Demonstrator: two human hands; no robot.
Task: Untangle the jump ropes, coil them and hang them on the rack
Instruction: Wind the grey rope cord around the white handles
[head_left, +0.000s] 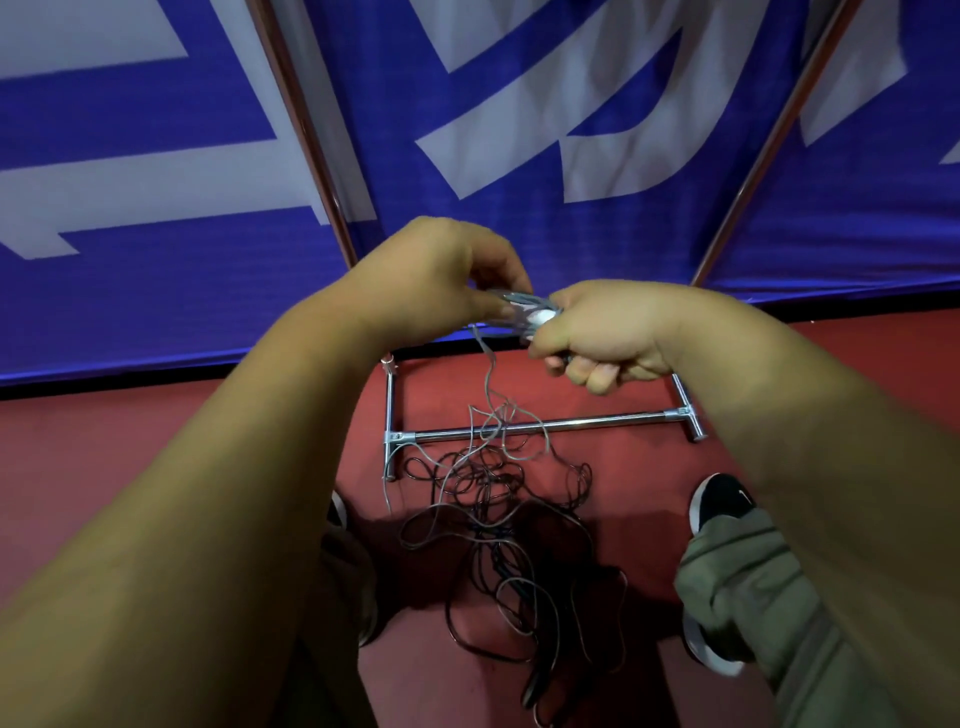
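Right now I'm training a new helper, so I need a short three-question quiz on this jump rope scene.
1. True or false: the grey jump rope already hangs on the chrome rack.
2. What do the left hand and right hand hold between them? A) grey rope loops B) a shoe C) the blue banner
3. Fill in: the tangled rope pile lies on the red floor between the person's ___.
Key: 1 false; 2 A; 3 shoes.

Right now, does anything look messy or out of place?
Yes: the jump ropes lie in a tangled heap on the red floor beside the metal rack's base. The left hand and right hand grip grey loops.
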